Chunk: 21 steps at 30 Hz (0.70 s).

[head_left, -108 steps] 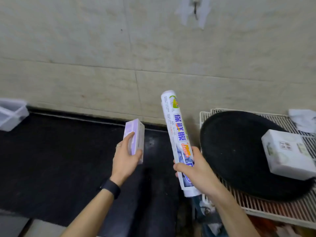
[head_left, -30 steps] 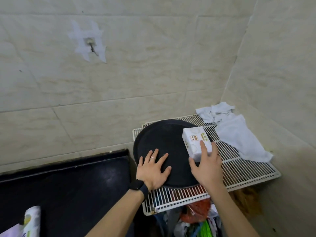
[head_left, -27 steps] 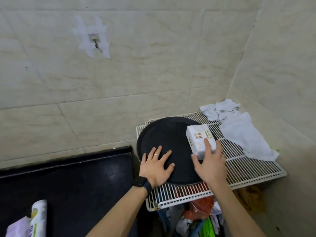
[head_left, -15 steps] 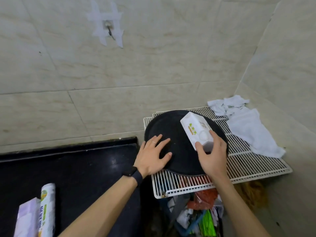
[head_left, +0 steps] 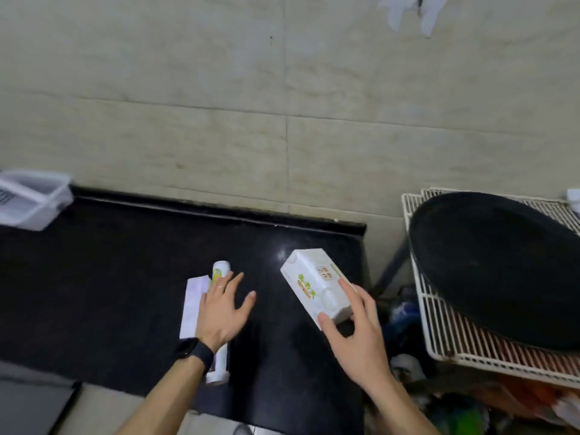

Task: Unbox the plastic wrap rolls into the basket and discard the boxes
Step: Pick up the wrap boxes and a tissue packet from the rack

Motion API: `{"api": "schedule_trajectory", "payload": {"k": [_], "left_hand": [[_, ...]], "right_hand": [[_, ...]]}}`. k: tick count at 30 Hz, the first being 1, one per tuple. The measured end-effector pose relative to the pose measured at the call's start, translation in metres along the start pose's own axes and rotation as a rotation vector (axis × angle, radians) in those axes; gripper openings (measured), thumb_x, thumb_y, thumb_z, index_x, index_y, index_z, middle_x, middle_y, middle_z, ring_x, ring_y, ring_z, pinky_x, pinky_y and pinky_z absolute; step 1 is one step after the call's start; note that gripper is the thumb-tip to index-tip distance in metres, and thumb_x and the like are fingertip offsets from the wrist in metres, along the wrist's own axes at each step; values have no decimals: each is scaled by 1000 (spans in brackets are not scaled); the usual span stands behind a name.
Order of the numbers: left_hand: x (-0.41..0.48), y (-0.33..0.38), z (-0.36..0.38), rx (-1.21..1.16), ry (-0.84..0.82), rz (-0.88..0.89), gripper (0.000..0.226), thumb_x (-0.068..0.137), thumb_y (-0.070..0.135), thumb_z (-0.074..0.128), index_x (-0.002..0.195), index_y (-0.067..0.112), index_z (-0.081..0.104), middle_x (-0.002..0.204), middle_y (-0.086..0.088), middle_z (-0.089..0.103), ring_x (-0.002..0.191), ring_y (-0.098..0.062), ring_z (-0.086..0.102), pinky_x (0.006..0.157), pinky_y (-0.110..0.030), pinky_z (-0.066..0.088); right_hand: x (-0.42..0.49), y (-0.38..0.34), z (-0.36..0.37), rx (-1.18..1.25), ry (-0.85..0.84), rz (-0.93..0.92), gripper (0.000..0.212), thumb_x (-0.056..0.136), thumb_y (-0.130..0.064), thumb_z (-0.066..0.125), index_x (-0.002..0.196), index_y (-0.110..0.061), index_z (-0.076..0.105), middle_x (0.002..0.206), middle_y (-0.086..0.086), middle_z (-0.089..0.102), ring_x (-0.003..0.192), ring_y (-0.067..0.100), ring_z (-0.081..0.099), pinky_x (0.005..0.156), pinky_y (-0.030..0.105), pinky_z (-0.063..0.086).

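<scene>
My right hand (head_left: 356,332) grips a white box (head_left: 317,285) with green print by its near end, holding it tilted over the black counter (head_left: 110,277). My left hand (head_left: 221,309) hovers with fingers spread over a plastic wrap roll (head_left: 219,273) that lies on the counter. A pale purple box (head_left: 193,301) lies flat right beside the roll on its left. My left wrist hides the middle of the roll; its near end (head_left: 218,370) shows below the wrist. A white plastic basket (head_left: 29,202) stands at the counter's far left edge, partly cut off.
A white wire rack (head_left: 439,337) stands to the right of the counter with a large black round tray (head_left: 502,268) lying on it. Colourful rubbish (head_left: 455,412) sits below the rack. A tiled wall rises behind the counter.
My right hand lifted the white box off the black tray and carried it left over the counter. My left hand left the tray and now hovers over the roll. The view swung left.
</scene>
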<state>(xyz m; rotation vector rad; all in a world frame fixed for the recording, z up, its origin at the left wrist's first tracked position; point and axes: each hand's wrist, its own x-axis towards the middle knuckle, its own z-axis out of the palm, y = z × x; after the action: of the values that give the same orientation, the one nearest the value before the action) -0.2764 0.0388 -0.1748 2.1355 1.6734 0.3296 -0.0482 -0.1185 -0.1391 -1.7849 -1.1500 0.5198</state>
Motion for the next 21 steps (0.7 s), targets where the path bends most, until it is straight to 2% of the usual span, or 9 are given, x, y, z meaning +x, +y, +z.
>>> {"api": "schedule_trajectory", "payload": {"k": [2,5,7,10,13,15,18,21], "left_hand": [[-13,-40,-2,30,-11,-68,60,94,56,47,146,25,46,156,-3,39,144,-23,32,116,-45,28],[-28,-88,-2,64,-33,-146,59,95,55,46,148,28,42,158,-1,36,146,-22,29,117,-45,25],[-34,-110,-1,78,-62,-173,63,95,55,43,152,29,35,161,-1,28,148,-24,23,118,-46,22],[-34,-132,4,139,-147,-166,67,98,56,35,157,32,17,166,-1,9,151,-24,10,119,-51,13],[-27,-148,13,157,-247,-135,66,100,56,24,157,36,-2,164,8,-15,152,-18,-7,121,-52,1],[-22,-157,20,165,-288,-91,64,100,54,19,155,38,-9,158,13,-26,151,-15,-12,121,-53,-3],[-22,-167,29,123,-316,-39,62,101,54,13,150,40,-20,155,18,-32,152,-12,-9,121,-53,-2],[-26,-172,34,94,-287,-14,61,101,55,12,150,41,-22,158,18,-29,152,-11,-5,120,-52,1]], "right_hand": [[-9,9,41,-47,-126,48,70,75,-63,61,140,-54,33,142,-24,31,119,-5,45,87,0,33],[-16,22,93,-136,-283,78,71,77,-62,60,141,-53,30,141,-25,28,123,1,45,91,13,37],[-17,26,121,-202,-333,95,71,81,-56,63,144,-46,32,145,-17,27,127,10,46,97,22,41],[-14,28,157,-315,-327,103,73,86,-51,64,148,-36,29,151,-2,25,131,22,42,105,30,42],[-11,25,185,-395,-294,116,76,88,-50,61,151,-36,20,154,4,16,132,30,38,106,41,44],[-11,24,199,-437,-268,107,79,90,-50,60,153,-34,16,156,6,11,133,33,35,106,46,44],[-15,28,215,-500,-252,104,81,91,-49,59,155,-36,10,158,9,7,135,36,30,106,48,45],[-22,33,225,-554,-279,148,92,91,-49,59,153,-44,-8,159,7,-1,139,36,25,104,49,47]]}}
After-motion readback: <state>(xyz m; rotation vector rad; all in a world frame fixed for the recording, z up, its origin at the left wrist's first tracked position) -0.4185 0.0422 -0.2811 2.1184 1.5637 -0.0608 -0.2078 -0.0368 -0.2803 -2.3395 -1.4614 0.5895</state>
